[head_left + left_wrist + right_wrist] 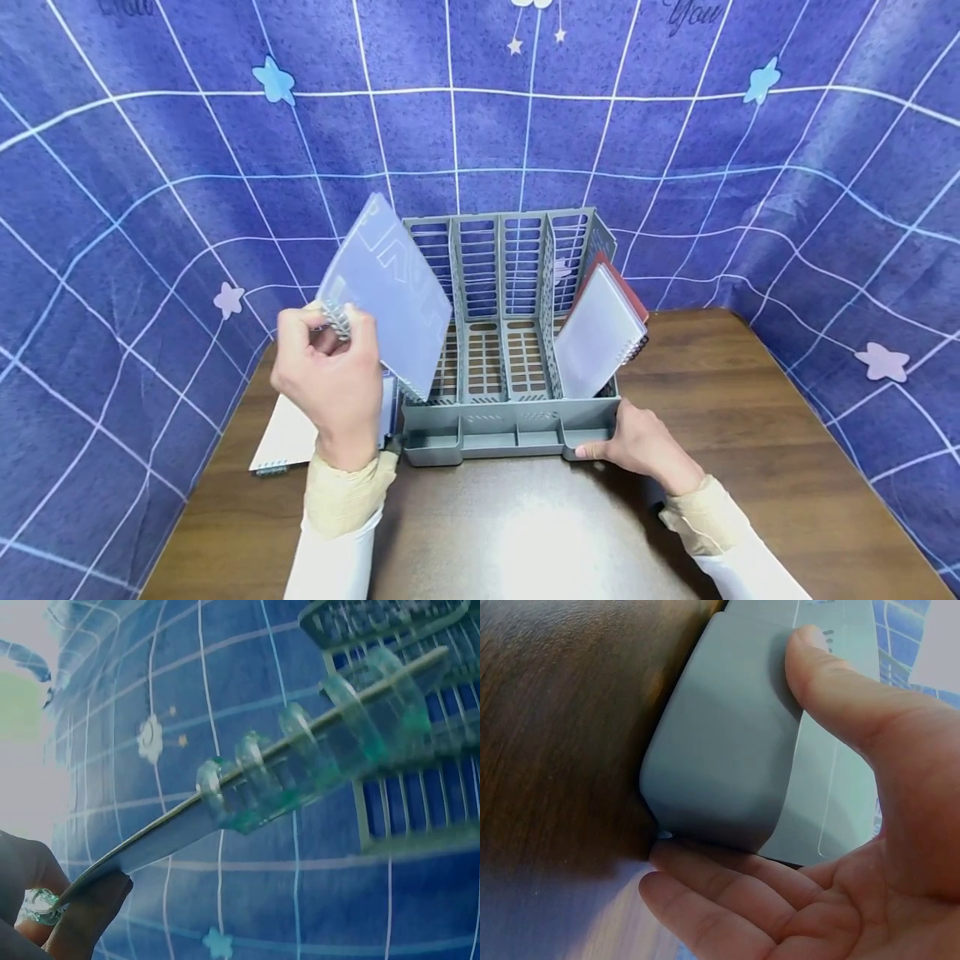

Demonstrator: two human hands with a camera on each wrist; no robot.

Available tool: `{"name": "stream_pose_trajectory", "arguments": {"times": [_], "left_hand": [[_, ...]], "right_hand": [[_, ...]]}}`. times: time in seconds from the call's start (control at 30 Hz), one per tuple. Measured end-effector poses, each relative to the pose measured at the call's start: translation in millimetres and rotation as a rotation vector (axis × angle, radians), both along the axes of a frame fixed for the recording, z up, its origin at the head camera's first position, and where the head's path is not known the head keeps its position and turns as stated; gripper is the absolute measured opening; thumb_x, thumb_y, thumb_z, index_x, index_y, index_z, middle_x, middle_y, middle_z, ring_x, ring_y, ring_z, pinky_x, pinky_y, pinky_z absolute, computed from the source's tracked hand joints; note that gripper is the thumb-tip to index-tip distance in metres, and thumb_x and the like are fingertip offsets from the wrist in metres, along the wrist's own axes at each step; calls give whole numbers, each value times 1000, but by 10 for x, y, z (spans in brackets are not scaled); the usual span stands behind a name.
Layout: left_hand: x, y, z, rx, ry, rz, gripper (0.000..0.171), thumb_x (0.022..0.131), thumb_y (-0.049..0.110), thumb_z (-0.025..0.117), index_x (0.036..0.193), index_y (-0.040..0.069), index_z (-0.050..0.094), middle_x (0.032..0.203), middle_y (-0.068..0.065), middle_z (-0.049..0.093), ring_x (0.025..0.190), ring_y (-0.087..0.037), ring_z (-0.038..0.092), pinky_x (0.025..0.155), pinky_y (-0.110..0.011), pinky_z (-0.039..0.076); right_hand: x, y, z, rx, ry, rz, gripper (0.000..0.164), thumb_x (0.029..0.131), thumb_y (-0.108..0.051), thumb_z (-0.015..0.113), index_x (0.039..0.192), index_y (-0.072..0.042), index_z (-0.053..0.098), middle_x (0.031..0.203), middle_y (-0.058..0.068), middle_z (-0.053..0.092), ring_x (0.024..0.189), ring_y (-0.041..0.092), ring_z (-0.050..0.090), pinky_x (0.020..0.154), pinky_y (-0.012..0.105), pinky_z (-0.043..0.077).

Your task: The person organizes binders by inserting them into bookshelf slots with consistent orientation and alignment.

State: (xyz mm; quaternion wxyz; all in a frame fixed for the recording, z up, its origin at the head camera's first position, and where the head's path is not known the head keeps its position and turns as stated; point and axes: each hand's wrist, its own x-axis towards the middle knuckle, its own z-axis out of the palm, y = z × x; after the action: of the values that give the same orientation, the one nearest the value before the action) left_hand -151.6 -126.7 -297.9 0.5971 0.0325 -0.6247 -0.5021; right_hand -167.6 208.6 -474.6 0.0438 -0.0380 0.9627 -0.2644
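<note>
My left hand pinches a pale blue spiral notebook by its wire-bound edge, holding it tilted over the left end of a grey slotted file organizer. In the left wrist view the notebook's clear greenish coils show up close. My right hand grips the organizer's front right corner. Seen from the right wrist, the thumb lies over the tray rim and the fingers reach around the side. A white spiral notebook and a red one lean in the rightmost slot.
On the brown wooden table, a white spiral notebook lies left of the organizer, partly hidden by my left arm. A blue item shows beside the organizer's left side. Behind hangs a blue grid-patterned cloth.
</note>
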Motion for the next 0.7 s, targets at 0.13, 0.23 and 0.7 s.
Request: {"name": "stream_pose_trajectory", "arguments": {"times": [0.13, 0.23, 0.7], "left_hand": [[-86, 215, -49, -31, 29, -93, 13, 79, -2, 68, 78, -7, 57, 88, 0, 73, 65, -16, 70, 54, -23, 55], [-162, 379, -90, -54, 29, -127, 12, 80, 0, 68, 78, -4, 57, 86, 0, 73, 65, -13, 70, 55, -24, 55], [-585, 920, -307, -119, -56, -129, 14, 77, -1, 68, 75, 5, 56, 62, 3, 68, 49, -7, 55, 50, -30, 44]], "right_hand": [[-9, 10, -5, -10, 0, 2, 90, 55, -69, 83, 109, -1, 56, 84, 8, 65, 81, 27, 62, 73, 47, 51], [-16, 21, -8, -11, 6, 0, 90, 55, -68, 83, 109, -1, 57, 84, 7, 65, 81, 26, 62, 72, 47, 51], [-16, 4, 10, -2, -7, -12, 93, 55, -68, 83, 111, 1, 55, 85, 10, 65, 82, 28, 62, 73, 48, 51]]}}
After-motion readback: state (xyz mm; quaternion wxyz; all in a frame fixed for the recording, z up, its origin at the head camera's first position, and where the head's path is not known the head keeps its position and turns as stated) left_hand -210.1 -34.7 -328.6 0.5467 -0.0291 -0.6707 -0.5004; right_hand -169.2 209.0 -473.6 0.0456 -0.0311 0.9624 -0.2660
